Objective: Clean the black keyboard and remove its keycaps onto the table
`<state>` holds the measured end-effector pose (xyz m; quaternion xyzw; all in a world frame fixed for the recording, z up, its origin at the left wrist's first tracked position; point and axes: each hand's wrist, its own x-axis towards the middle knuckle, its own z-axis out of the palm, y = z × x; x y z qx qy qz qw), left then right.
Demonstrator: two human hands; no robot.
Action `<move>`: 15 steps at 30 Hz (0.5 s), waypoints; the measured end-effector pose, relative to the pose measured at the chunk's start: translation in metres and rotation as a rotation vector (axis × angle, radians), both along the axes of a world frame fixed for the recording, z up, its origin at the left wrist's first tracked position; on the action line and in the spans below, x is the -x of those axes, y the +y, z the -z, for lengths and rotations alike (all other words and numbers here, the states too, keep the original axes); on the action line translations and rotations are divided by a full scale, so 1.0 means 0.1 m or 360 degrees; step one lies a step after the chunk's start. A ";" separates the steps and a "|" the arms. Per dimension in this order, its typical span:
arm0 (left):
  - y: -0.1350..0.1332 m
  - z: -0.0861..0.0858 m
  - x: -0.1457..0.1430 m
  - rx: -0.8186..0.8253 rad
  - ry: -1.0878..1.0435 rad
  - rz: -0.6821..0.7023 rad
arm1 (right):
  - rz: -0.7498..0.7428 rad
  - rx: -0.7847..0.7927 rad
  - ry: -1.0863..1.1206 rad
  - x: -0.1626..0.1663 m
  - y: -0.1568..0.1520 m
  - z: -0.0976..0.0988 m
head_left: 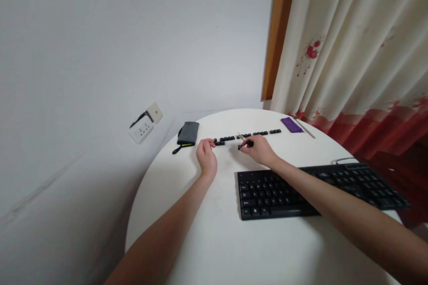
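Observation:
Small black keycaps [227, 138] stand in a row across the white round table. My left hand [206, 156] rests at the row's left end, its fingers loosely bent and the tips at the front keycaps [220, 143]. In my right hand [261, 150] is a small tool with a black handle [249, 143] and a thin pale metal end [240, 136]; its exact kind is unclear. One separate keycap [240, 147] is at the right fingertips, in front of the row. Under the right forearm lies a black keyboard [274, 191], its top row lacking caps at the left.
A grey pouch [188, 133] with a black loop lies at the table's left back edge. Toward the right back are a purple cloth [292, 125] and a thin pale stick [306, 128]. The wall carries a socket [141, 129]; a curtain [351, 53] hangs at right.

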<state>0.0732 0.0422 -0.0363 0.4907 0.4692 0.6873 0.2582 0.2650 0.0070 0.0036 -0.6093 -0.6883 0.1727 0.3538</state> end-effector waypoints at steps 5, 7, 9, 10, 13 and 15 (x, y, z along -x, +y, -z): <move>0.12 0.03 0.10 0.0047 -0.0107 -0.0076 | 0.0060 0.0137 -0.0150 0.28 0.34 0.16; 0.13 0.06 0.10 0.0056 -0.0129 -0.0073 | 0.0090 0.0153 -0.0183 0.34 0.42 0.20; 0.14 0.08 0.09 0.0062 -0.0149 -0.0054 | 0.0108 0.0171 -0.0216 0.37 0.46 0.22; 0.14 0.08 0.08 0.0064 -0.0160 -0.0041 | 0.0114 0.0180 -0.0231 0.38 0.48 0.23; 0.14 0.08 0.05 0.0071 -0.0194 -0.0003 | 0.0131 0.0209 -0.0274 0.42 0.49 0.25; 0.13 0.07 0.04 0.0068 -0.0211 0.0013 | 0.0152 0.0229 -0.0300 0.43 0.50 0.26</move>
